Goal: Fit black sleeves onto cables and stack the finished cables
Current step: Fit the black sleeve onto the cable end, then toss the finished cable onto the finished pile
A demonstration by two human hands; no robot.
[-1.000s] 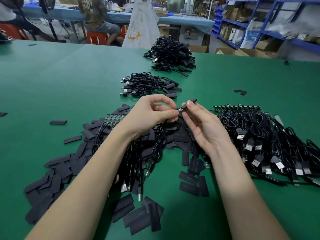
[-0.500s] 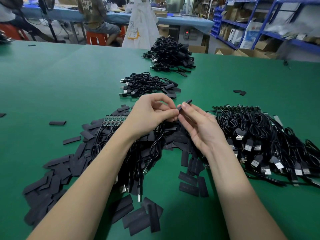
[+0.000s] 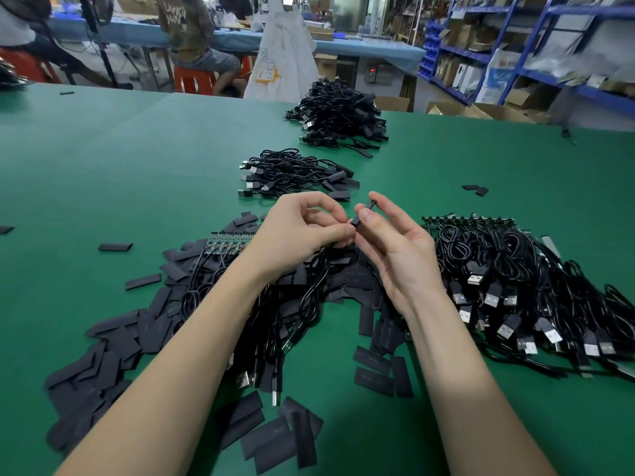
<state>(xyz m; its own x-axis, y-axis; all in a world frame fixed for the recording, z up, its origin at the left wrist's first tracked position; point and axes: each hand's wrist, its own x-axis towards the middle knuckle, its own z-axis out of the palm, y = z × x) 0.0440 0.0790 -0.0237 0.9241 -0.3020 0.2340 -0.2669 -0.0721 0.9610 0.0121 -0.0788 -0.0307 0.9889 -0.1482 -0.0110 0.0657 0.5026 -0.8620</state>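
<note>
Above the middle of the green table (image 3: 120,159), my right hand (image 3: 395,249) pinches a black sleeve (image 3: 363,214) between thumb and forefinger. My left hand (image 3: 299,231) pinches the end of a black cable (image 3: 314,297) right at the sleeve's lower end; the cable hangs in a loop below it. Loose flat black sleeves (image 3: 113,341) lie scattered under and left of my arms. A heap of bare cables (image 3: 536,290) with USB plugs sits at the right. Two stacks of sleeved cables lie farther back, one near (image 3: 292,173) and one far (image 3: 340,115).
Small green circuit boards (image 3: 226,243) on cable ends lie in a row left of my left hand, another row (image 3: 467,219) tops the right heap. Two stray sleeves (image 3: 476,189) lie at the right. People sit at a blue bench beyond the table; blue shelves stand at the right.
Both hands stayed together over the pile. My right hand's fingers have opened out a little while the sleeve stays pinched at the cable end.
</note>
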